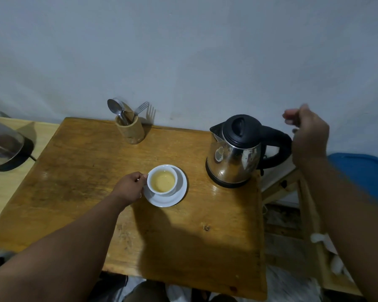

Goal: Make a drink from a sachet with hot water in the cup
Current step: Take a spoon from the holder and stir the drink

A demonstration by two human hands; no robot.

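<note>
Gripping the cup (162, 180) handle: left hand (130, 188), cup on saucer (179, 192) left of kettle (236, 151), pale yellow liquid inside; right hand (308, 136) raised right of kettle, blurred, fingers curled, contents unclear

Wooden table (79, 192), varnished, set against a pale wall. Standing on it near the back edge: a bamboo holder (130, 130) with spoons and a fork upright inside. At the right side: a steel kettle (236, 153) with black lid and handle, on its black base. Near the middle: a white saucer (175, 198), flat on the wood, carrying a white cup (162, 180) of pale yellowish drink.
</note>
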